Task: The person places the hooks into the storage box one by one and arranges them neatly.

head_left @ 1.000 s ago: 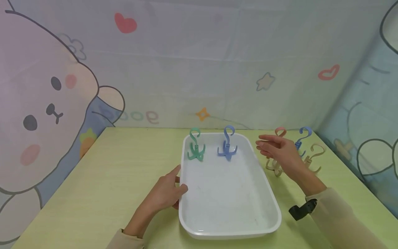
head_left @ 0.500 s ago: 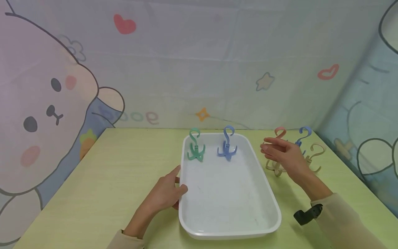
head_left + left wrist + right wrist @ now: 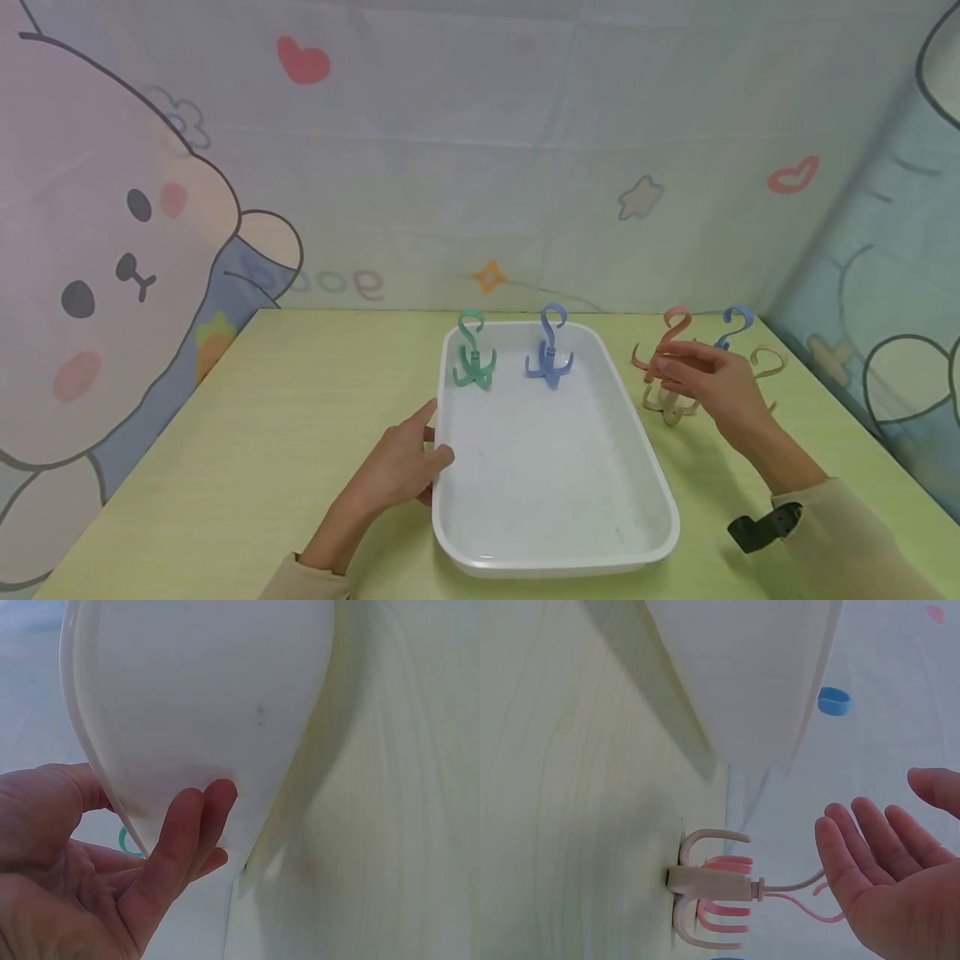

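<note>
My left hand (image 3: 393,467) holds the left rim of the white plastic tray (image 3: 555,475); the left wrist view shows its thumb over the rim and fingers against the outer wall. Inside the tray's far end stand a green swivel hook hanger (image 3: 474,371) and a blue hook hanger (image 3: 551,367). Right of the tray, my right hand (image 3: 716,387) hovers with relaxed fingers, nothing between them. Its fingers are right by the stem of a beige hook hanger (image 3: 712,883), partly covering it in the head view. Behind that one is a pink hook hanger (image 3: 670,336).
Another blue hook hanger (image 3: 722,342) and a second beige hook hanger (image 3: 771,351) stand farther right, partly hidden by my right hand. The pale green table (image 3: 300,400) meets a cartoon-printed cloth (image 3: 450,167) at the back and sides.
My right hand has drawn away from the tray, rightward and slightly down, toward the beige hanger, uncovering more of the pink one. My left hand and the tray stay put.
</note>
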The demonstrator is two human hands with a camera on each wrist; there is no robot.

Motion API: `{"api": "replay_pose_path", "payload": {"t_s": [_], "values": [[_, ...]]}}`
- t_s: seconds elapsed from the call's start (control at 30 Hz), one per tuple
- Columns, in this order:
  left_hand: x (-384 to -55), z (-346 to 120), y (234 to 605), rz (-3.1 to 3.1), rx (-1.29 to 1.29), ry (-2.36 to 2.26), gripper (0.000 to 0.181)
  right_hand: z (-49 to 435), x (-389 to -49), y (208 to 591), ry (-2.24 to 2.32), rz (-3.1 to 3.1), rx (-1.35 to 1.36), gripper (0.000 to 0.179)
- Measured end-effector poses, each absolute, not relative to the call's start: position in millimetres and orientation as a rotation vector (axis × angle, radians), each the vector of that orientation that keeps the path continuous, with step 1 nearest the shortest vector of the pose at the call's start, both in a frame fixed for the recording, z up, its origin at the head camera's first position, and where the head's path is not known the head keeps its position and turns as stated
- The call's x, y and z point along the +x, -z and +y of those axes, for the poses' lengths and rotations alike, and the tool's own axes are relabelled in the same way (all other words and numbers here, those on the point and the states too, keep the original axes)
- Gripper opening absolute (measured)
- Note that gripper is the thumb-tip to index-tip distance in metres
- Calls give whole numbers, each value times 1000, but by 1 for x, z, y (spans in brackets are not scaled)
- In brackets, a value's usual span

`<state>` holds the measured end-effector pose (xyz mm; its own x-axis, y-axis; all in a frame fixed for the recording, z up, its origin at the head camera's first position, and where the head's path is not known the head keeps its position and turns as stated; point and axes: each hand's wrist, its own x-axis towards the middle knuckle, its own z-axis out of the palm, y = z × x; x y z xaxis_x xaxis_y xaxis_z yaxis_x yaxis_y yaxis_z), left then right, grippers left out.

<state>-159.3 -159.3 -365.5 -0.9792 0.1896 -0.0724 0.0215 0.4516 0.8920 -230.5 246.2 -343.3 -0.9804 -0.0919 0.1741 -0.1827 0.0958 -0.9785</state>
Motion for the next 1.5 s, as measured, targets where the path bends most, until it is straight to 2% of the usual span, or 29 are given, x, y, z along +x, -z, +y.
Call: {"api": "replay_pose_path", "payload": {"t_s": [1.27, 1.5], "values": [[-159, -158, 365, 2531, 169, -1556, 69, 280, -229, 356, -2122, -2094, 71, 12], [-159, -158, 364, 2534, 166, -1554, 68, 285, -232, 358, -2102, -2027, 3, 7]]}}
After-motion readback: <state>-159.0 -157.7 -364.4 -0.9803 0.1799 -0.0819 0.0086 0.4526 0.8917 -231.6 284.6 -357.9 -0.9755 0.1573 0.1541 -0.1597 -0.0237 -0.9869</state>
